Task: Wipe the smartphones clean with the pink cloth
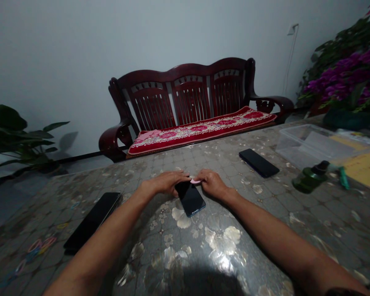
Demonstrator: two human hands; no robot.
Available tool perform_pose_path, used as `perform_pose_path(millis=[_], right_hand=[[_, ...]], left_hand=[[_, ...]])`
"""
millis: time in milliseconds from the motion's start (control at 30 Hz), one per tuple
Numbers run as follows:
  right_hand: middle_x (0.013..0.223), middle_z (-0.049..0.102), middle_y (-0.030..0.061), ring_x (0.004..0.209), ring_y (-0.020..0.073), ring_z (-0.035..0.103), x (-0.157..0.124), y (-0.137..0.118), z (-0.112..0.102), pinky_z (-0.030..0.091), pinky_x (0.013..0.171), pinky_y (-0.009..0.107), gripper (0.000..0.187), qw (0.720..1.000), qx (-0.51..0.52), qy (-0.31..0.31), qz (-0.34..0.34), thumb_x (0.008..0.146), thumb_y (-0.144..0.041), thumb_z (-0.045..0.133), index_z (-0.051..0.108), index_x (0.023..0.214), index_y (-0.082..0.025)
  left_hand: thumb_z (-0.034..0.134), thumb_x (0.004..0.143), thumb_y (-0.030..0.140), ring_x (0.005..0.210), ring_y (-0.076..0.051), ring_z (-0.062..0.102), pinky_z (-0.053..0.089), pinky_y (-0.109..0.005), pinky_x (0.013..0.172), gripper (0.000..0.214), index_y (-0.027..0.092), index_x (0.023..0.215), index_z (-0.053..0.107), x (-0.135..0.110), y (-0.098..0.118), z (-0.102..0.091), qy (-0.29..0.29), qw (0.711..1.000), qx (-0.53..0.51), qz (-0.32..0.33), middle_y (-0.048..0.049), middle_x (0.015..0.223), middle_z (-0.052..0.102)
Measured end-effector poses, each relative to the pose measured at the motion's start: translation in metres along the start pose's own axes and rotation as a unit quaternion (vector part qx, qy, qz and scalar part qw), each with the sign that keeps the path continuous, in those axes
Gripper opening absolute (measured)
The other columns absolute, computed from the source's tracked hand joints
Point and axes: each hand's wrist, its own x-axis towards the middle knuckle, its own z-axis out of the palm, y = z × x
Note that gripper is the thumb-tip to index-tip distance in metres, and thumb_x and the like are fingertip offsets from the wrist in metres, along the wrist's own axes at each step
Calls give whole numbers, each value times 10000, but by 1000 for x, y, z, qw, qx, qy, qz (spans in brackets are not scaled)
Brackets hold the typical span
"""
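Observation:
A black smartphone [190, 199] lies screen up on the patterned table covering in front of me. My left hand [168, 181] is closed around its far left corner, with the thumb by the left edge and the fingers reaching across the far end. My right hand [212, 183] is closed just beyond the phone's far right corner. Between its thumb and fingers it pinches a small pink thing [195, 181], which touches or nearly touches the phone's far end. Its exact kind is too small to make out.
Left of my left forearm lies a larger black phone or case [92, 222], near several coloured loops [41, 245]. To the right are another dark phone [259, 163], a green bottle [310, 179] and a clear plastic box [311, 144]. A wooden bench [185, 74] stands behind the table.

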Motion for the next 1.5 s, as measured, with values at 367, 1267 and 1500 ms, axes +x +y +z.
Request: perform_pose_path(millis=[367, 1267, 1500], right_hand=[[954, 762, 54, 912, 180, 671, -1, 1, -4, 501, 870, 274, 508, 996, 27, 32, 75, 703, 73, 482, 806, 994, -188], [1040, 685, 96, 1022, 209, 568, 13, 1, 2, 439, 895, 289, 340, 995, -98, -14, 29, 891, -20, 524, 776, 1053, -180], [981, 686, 107, 986, 226, 572, 4, -17, -2, 438, 876, 309, 323, 989, -136, -53, 1, 861, -13, 547, 786, 1010, -171]], left_hand=[[774, 747, 600, 1144, -346, 614, 454, -459, 1027, 728, 194, 1312, 559, -12, 19, 9, 54, 989, 102, -87, -141, 1258, 620], [782, 745, 562, 1555, -416, -8, 45, -674, 1204, 1114, 210, 1620, 191, -39, 55, 32, 21, 972, -34, -231, -171, 1686, 158], [782, 677, 662, 1559, -405, 9, 32, -637, 1219, 1208, 190, 1620, 195, -35, 42, 49, 50, 972, -47, -223, -206, 1678, 153]])
